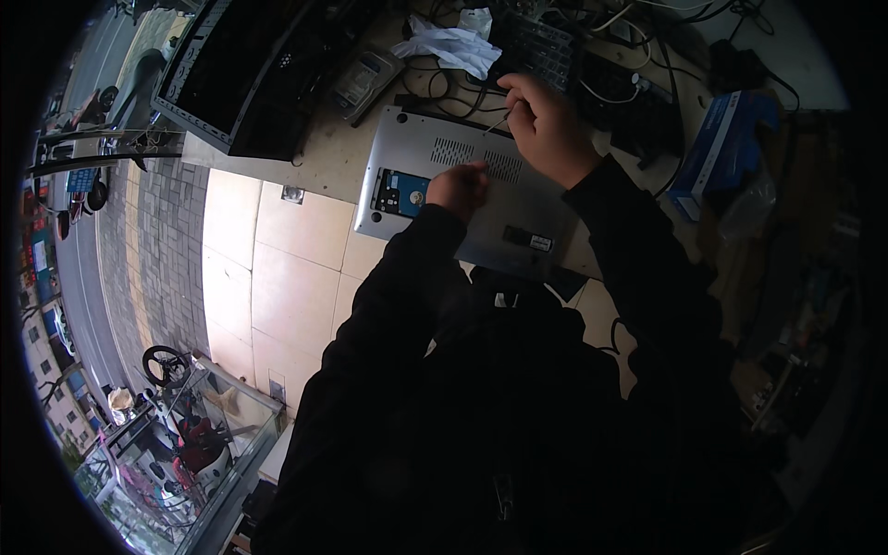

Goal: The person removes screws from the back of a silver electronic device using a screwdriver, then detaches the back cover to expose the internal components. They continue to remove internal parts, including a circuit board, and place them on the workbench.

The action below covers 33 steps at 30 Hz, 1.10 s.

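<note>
My right hand (546,129) is gripping a thin metal tool (498,122), left hand's (457,191) hold unclear, over the bench-edge (335,153) silver laptop (486,217), blue drive (404,194) exposed, base (523,201) attached.

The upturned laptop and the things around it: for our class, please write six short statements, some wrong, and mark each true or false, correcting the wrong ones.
1. The laptop lies with its underside up. True.
2. The right hand holds a thin tool. True.
3. The left hand is over the blue box. False: the left hand is over the laptop.
4. The blue box is to the right of the laptop. True.
5. The exposed drive is at the laptop's right end. False: the drive is toward its left end.
6. The crumpled white item lies on the laptop. False: the crumpled white item lies beyond its far edge.
</note>
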{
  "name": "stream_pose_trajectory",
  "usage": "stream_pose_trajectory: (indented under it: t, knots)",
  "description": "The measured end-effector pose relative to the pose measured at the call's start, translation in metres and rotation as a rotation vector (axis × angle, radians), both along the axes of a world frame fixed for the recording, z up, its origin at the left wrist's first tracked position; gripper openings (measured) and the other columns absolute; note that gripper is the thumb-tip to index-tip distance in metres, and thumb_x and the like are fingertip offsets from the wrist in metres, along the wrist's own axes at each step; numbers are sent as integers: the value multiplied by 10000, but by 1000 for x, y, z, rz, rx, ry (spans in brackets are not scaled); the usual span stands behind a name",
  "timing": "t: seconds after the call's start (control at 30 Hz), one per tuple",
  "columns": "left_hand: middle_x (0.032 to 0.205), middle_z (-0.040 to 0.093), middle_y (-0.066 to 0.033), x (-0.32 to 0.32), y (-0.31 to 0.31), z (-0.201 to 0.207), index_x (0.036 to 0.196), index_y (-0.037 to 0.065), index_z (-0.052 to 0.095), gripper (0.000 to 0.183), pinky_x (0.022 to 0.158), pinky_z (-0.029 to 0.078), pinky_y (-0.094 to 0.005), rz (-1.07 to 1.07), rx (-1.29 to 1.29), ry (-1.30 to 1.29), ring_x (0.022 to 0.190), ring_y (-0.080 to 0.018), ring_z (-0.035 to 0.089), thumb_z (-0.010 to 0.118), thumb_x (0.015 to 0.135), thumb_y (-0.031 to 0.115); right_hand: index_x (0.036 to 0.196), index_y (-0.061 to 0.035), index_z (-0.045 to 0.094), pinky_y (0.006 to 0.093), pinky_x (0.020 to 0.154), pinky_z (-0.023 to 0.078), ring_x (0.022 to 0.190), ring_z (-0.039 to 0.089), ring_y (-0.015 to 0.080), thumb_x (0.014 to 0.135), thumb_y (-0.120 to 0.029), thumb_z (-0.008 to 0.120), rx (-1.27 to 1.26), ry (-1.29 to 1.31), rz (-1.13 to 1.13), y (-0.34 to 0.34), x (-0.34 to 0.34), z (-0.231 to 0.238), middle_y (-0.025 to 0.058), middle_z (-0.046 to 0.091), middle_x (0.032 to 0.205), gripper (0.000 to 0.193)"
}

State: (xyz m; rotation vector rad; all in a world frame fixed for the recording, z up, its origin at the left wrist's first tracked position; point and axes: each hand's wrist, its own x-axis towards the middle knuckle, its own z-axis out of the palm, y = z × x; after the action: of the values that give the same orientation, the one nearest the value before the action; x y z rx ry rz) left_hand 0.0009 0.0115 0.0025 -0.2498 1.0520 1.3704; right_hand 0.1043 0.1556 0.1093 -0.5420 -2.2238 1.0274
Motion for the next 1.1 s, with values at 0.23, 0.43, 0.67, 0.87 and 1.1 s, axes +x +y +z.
stream_pose_trajectory:
  t: [0.23, 0.43, 0.67, 0.87, 1.1]
  knots:
    - [757, 542, -46, 7, 12, 22, 1029, 0, 576, 269, 576, 371, -255, 104, -55, -80, 630, -144, 468, 441, 962, 223, 1099, -8, 555, 250, 543, 459, 608, 578, 115, 853, 34, 522, -102, -15, -24, -12, 26, 33, 52, 612, 782, 252]
    - [787, 544, -27, 7, 7, -1, 1022, 12, 588, 222, 565, 381, -228, -15, 156, -122, 638, -113, 475, 455, 970, 181, 1092, -16, 555, 222, 522, 441, 599, 569, 97, 863, 31, 512, -153, 15, -61, -12, 46, 32, 42, 615, 795, 238]
    - [755, 525, -44, 16, 11, 7, 1025, 8, 527, 165, 540, 383, -252, -30, -89, 12, 616, -136, 464, 410, 944, 92, 1066, -18, 554, 238, 572, 466, 668, 593, 106, 876, 2, 540, -9, -88, -271, 9, 77, -1, 51, 619, 835, 192]
    - [735, 520, -51, 10, 6, -1, 1019, 10, 528, 183, 539, 384, -256, -97, -22, -7, 597, -152, 454, 389, 916, 70, 1024, -26, 572, 289, 631, 518, 723, 641, 183, 863, -6, 552, -45, -72, -300, 6, 75, -12, 80, 627, 827, 163]
    - [711, 512, -51, 9, 5, -5, 1005, 4, 549, 201, 521, 376, -255, -115, -6, 12, 573, -152, 448, 388, 915, 84, 1005, -18, 578, 298, 609, 520, 720, 646, 191, 859, -16, 557, -67, -110, -323, 9, 79, -11, 93, 632, 822, 147]
